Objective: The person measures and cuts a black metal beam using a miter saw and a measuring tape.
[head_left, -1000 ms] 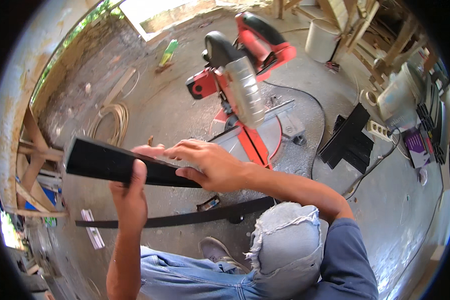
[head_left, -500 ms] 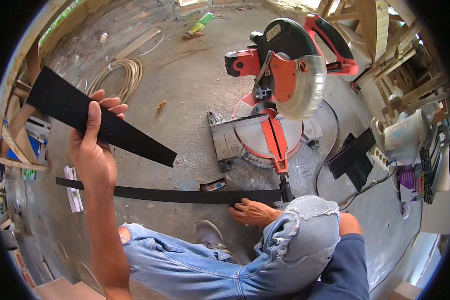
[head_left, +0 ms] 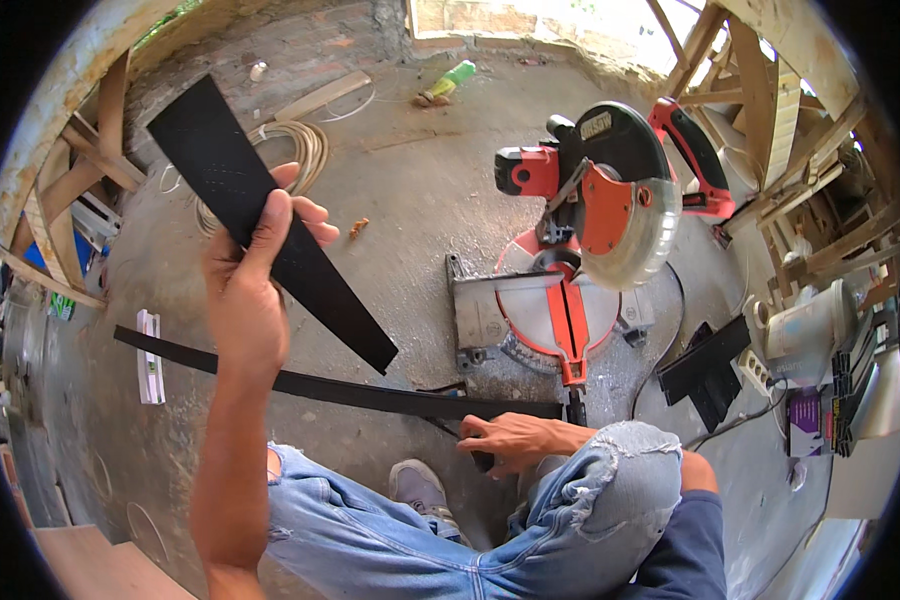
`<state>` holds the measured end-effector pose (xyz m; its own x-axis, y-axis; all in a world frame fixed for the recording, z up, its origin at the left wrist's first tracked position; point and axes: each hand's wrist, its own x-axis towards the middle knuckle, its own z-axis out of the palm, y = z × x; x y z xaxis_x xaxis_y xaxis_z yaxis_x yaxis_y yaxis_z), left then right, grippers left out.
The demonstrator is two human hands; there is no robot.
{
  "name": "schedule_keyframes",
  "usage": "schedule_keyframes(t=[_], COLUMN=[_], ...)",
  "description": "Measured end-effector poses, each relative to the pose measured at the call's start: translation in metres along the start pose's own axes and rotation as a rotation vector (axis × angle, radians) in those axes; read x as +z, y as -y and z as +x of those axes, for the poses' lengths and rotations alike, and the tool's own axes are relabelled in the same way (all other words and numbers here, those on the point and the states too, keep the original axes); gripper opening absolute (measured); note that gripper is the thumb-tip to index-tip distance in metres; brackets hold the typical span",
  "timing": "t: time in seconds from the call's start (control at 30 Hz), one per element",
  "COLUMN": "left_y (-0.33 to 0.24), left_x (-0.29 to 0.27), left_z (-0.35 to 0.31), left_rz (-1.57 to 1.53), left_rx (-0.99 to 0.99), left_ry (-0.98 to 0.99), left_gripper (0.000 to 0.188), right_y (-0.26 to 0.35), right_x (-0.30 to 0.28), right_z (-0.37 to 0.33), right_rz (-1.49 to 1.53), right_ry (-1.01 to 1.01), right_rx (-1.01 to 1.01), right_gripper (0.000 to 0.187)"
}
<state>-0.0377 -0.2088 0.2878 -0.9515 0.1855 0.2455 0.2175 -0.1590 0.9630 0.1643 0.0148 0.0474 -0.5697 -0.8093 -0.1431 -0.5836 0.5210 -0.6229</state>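
My left hand (head_left: 255,270) is raised, thumb across a short, flat black strip (head_left: 310,285) that tilts down to the right and has an angled lower end. On the floor in front of my knees lies a long black strip (head_left: 370,397). My right hand (head_left: 515,442) is at the near edge of the long strip's right part, fingers curled. A small dark piece (head_left: 482,461) shows beneath its fingers, and the rest of it is hidden. Beyond the strip's right end stands a red and black miter saw (head_left: 620,200) with its head raised.
A white spirit level (head_left: 151,370) lies across the long strip's left end. Offcuts of black strip (head_left: 705,370), a power strip (head_left: 755,372) and a bucket (head_left: 808,325) are at the right. Coiled hose (head_left: 312,160) and a green bottle (head_left: 455,75) lie farther back.
The view has shifted. The short strip in my left hand now tilts more steeply. My right hand has come back slightly from the long strip, and a dark piece now shows under its fingers.
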Motion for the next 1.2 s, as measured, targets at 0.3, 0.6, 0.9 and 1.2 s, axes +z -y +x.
schedule_keyframes(t=[0.3, 0.6, 0.9, 1.2], left_y=[0.006, 0.019, 0.032, 0.036], left_x=[0.014, 0.025, 0.029, 0.025], left_z=[0.004, -0.003, -0.005, 0.002], left_rz=[-0.052, -0.099, -0.211, -0.39], left_rx=[0.125, -0.013, -0.016, -0.319], left_ry=[-0.048, 0.143, 0.174, 0.235], left_gripper=[0.028, 0.026, 0.019, 0.011], right_y=[0.023, 0.074, 0.072, 0.066], right_x=[-0.126, -0.247, -0.248, -0.232], right_z=[-0.006, 0.047, 0.072, 0.06], right_rz=[1.379, 0.651, 0.143, 0.042], right_ry=[-0.56, -0.819, -0.99, -0.911], right_rx=[0.115, 0.2, 0.25, 0.333], right_gripper=[0.053, 0.04, 0.048, 0.05])
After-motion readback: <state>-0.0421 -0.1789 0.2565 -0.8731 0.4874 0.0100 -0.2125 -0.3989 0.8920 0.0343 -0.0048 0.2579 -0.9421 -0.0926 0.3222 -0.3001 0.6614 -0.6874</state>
